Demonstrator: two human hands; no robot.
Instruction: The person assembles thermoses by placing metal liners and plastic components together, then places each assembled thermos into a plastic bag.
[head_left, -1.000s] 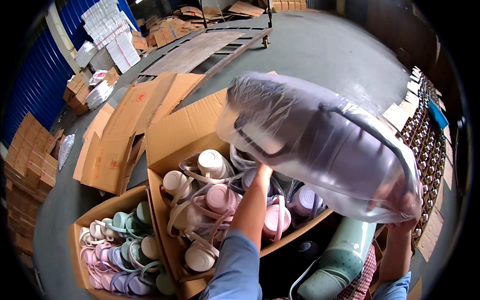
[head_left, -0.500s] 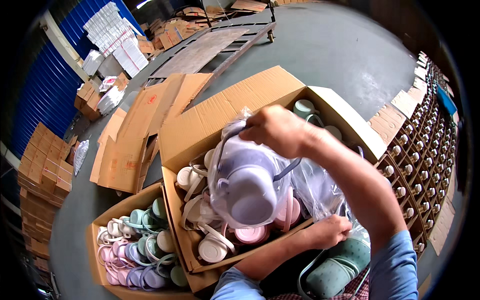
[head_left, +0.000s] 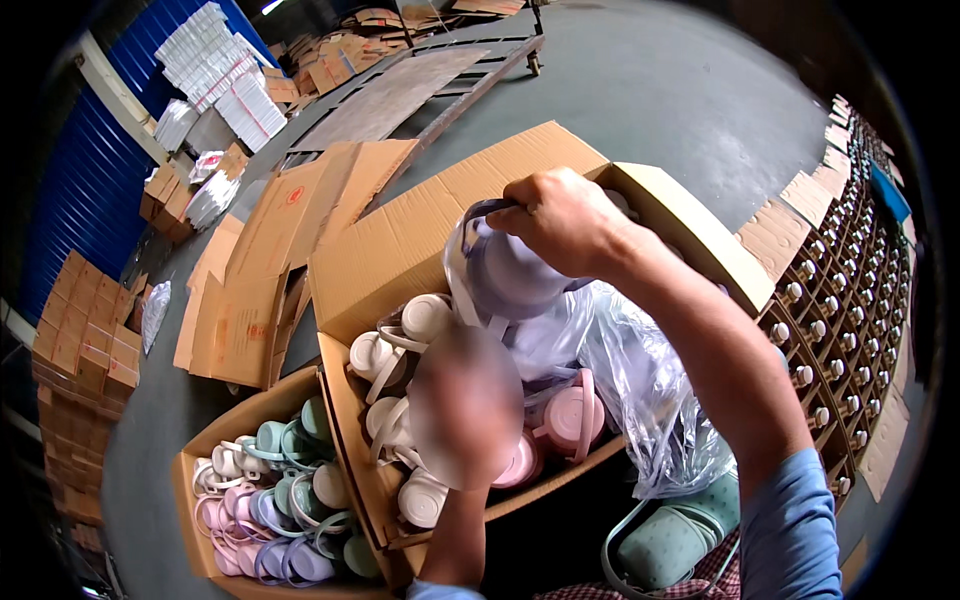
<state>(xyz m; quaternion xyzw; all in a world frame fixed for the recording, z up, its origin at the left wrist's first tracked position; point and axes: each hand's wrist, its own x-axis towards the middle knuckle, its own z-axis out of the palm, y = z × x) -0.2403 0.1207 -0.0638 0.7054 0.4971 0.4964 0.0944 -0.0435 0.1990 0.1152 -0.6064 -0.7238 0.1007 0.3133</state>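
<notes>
The right hand [head_left: 565,218] has its grip closed around the handle and upper rim of a lilac plastic jug [head_left: 505,270], which hangs below the fist. The jug's long axis tilts, its body sloping down and toward the person from the grip. It is held over the large open cardboard box [head_left: 400,240], whose far flap stands up just behind the grip. A crumpled clear plastic bag [head_left: 640,400] trails from under the jug, down and to the right of the grip, draping over the box's near edge.

The left hand [head_left: 465,405] is lower and nearer the person, a blurred shape over the middle of the box; whether its grip is wide, narrow or holding something cannot be told. It sits just below the jug, so the right hand alone clearly carries it.

Beneath both hands the box is packed with cream and pink jugs [head_left: 570,420] lying on their sides. Further down and left of the grip, a smaller box [head_left: 195,470] holds green, pink and lilac jugs. A green jug [head_left: 670,540] lies low and right, near the person's right sleeve. Flattened cartons [head_left: 250,290] lie on the grey floor to the left.
</notes>
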